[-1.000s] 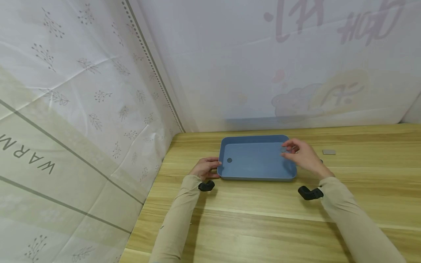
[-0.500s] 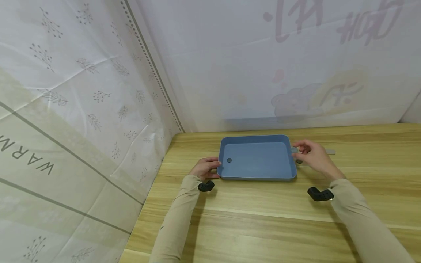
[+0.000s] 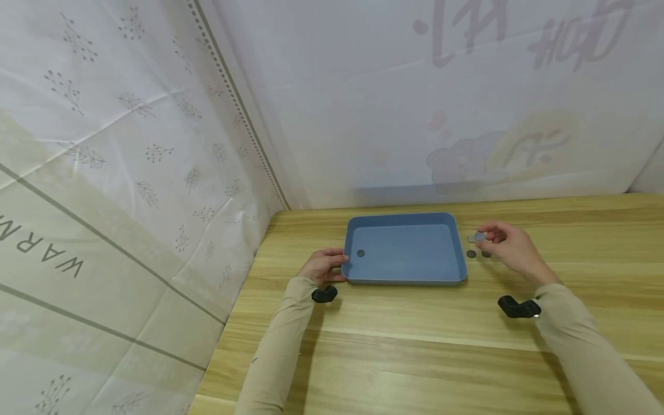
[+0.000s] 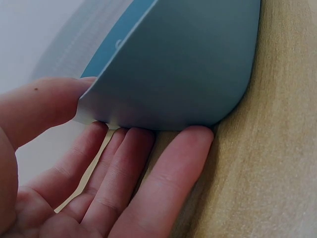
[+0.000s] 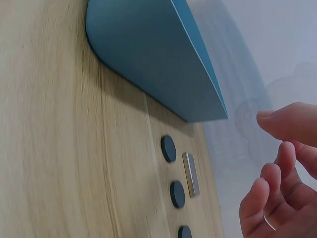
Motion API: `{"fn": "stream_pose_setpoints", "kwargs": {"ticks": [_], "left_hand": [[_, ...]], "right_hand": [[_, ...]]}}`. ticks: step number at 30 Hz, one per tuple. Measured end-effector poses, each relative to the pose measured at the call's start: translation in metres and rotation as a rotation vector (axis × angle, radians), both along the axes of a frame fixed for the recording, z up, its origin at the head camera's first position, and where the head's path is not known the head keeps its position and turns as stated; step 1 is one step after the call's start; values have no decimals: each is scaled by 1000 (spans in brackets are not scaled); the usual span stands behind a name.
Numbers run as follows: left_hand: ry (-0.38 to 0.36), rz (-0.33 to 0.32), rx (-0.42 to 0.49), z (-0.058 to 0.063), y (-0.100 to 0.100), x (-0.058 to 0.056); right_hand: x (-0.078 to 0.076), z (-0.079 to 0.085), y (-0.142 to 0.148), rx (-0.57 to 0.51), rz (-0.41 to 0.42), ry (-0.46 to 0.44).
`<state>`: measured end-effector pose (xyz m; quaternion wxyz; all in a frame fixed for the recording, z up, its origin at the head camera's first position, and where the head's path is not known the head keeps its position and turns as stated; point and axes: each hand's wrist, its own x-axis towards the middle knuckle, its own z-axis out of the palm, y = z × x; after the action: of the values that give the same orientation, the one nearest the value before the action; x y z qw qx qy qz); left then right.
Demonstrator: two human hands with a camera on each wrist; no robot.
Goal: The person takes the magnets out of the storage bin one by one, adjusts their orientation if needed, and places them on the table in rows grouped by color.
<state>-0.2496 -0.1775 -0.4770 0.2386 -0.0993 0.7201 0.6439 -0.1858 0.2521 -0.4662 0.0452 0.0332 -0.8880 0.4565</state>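
A shallow blue rectangular tray (image 3: 404, 249) sits on the wooden table. My left hand (image 3: 323, 265) holds its left end, thumb over the rim and fingertips against the outer wall, as the left wrist view shows. A dark round disc (image 3: 360, 253) lies inside the tray near that end. Right of the tray my right hand (image 3: 510, 248) hovers, fingers loosely bent. The right wrist view shows no object between its thumb and fingers; a small pale patch there in the head view is unclear. Below it are a dark disc (image 5: 168, 148), a second disc (image 5: 177, 194) and a silver bar (image 5: 191, 174).
Another disc (image 5: 184, 232) is cut off by the right wrist view's bottom edge. A pale printed cloth (image 3: 363, 104) hangs behind the table (image 3: 394, 346), and a patterned cloth (image 3: 171, 144) hangs on the left.
My right hand has moved right, from above the tray's right end to over the table. Two discs and a bar have come into sight; another bar is now hidden. My left hand stays.
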Motion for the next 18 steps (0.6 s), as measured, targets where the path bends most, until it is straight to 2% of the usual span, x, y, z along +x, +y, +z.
{"fn": "stream_pose_setpoints", "kwargs": {"ticks": [18], "left_hand": [[0, -14, 0, 2, 0, 2]], "right_hand": [[6, -5, 28, 68, -69, -23]]}}
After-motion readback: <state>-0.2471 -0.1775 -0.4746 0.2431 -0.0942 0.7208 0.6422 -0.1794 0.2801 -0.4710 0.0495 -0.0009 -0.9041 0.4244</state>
